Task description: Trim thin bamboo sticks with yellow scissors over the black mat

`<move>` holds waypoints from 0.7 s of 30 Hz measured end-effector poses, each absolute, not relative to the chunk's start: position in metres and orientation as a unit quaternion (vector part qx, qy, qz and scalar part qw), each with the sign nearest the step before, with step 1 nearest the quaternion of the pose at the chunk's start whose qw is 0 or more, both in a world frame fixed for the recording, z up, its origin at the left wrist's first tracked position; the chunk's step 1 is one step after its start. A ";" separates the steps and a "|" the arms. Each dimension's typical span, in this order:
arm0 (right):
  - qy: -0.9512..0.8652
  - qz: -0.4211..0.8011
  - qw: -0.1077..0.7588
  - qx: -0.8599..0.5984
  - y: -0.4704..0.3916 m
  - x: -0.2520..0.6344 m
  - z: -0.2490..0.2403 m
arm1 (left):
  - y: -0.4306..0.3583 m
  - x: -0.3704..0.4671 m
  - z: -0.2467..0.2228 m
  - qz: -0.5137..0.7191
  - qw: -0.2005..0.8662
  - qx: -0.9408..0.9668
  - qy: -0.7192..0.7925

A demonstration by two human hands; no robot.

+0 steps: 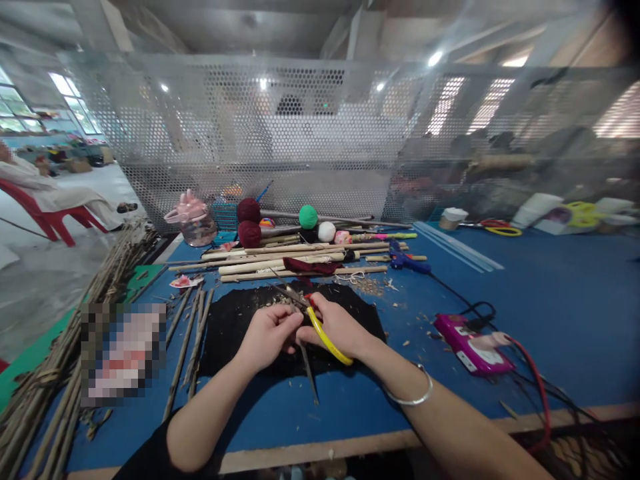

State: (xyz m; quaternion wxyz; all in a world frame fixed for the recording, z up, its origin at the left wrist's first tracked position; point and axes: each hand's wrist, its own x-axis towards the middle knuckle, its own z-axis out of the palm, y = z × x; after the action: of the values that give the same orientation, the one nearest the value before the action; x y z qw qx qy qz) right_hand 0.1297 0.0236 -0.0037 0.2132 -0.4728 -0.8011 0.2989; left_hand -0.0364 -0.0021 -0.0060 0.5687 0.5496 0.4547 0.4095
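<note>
1. The person's left hand (269, 335) was almost closed, with its fingertips pinching a thin stick (309, 375).
2. The right hand (336, 325) was curled around the scissors (325, 338), which had a yellow handle. Its thumb reached close to the stick too.
3. The stick was between the hands, over the black cloth (220, 327). Its long way ran from the fingers down toward the person, leaning a bit right. Both hands were near it.
4. The blades pointed away and left. How wide they were open was hard to tell.
</note>
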 end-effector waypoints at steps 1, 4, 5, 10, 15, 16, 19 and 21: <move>-0.804 0.304 0.216 -0.464 0.022 0.129 -0.003 | -0.003 -0.037 -0.006 0.410 0.566 0.553 0.453; -0.803 0.310 0.215 -0.462 0.022 0.127 -0.005 | -0.003 -0.037 -0.006 0.413 0.563 0.558 0.448; -0.801 0.312 0.215 -0.464 0.023 0.128 -0.007 | -0.003 -0.037 -0.006 0.412 0.563 0.560 0.448; -0.792 0.350 0.220 -0.450 0.031 0.133 -0.015 | -0.001 -0.038 -0.009 0.401 0.571 0.560 0.448; -0.787 0.362 0.212 -0.452 0.036 0.136 -0.018 | -0.001 -0.038 -0.010 0.398 0.603 0.538 0.434; -0.787 0.362 0.209 -0.454 0.037 0.137 -0.018 | -0.001 -0.038 -0.009 0.399 0.609 0.533 0.431; -0.787 0.359 0.195 -0.463 0.037 0.137 -0.015 | -0.001 -0.040 -0.009 0.401 0.624 0.522 0.421; -0.788 0.358 0.183 -0.466 0.037 0.137 -0.012 | -0.001 -0.040 -0.010 0.401 0.633 0.516 0.414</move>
State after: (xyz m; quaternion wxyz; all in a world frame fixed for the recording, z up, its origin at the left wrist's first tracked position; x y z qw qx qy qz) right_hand 0.1371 0.0370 -0.0117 0.1827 -0.4657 -0.7884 0.3581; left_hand -0.0398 -0.0010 -0.0096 0.6332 0.5161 0.4144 0.4011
